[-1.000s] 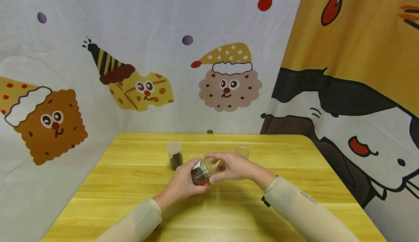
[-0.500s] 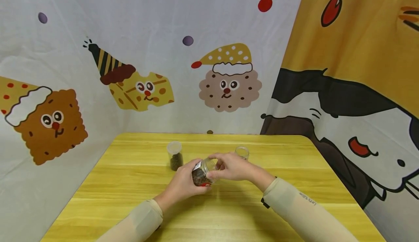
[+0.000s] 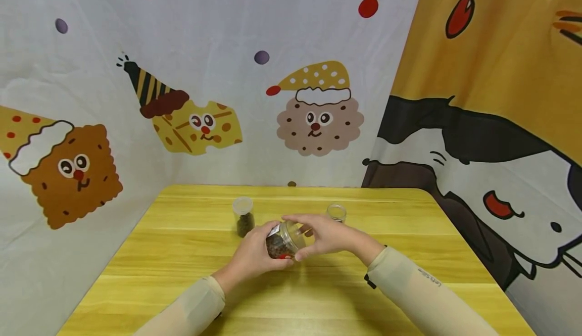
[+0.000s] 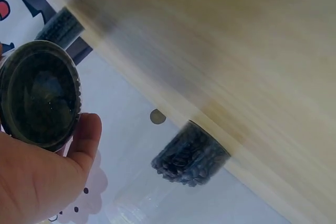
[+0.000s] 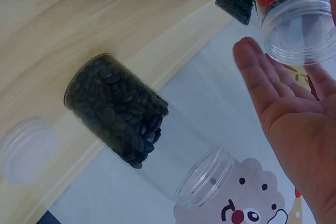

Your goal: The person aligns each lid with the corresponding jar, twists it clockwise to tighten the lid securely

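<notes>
My left hand (image 3: 255,250) grips a clear screw-top jar (image 3: 278,245) with a red label, part-filled with dark bits, tilted with its capped end to the right. The jar's bottom shows in the left wrist view, where the left hand (image 4: 44,177) curls round it. On its other end sits a clear lid (image 5: 299,32). My right hand (image 3: 325,234) is right at this lid, thumb and fingers spread apart around it. In the right wrist view the right hand (image 5: 299,108) shows its palm, with the fingers fairly straight beside the lid.
A capped jar of dark seeds (image 3: 244,220) stands behind the left hand. An uncapped jar (image 5: 115,108), part-filled with black seeds, stands behind the right hand, a loose clear lid (image 5: 26,150) lying near it. The wooden table (image 3: 182,275) meets a printed cloth (image 3: 254,139) at the back.
The right thumb and fingers were closer together on the lid half a second ago and have now spread apart. The left hand and its jar have hardly moved.
</notes>
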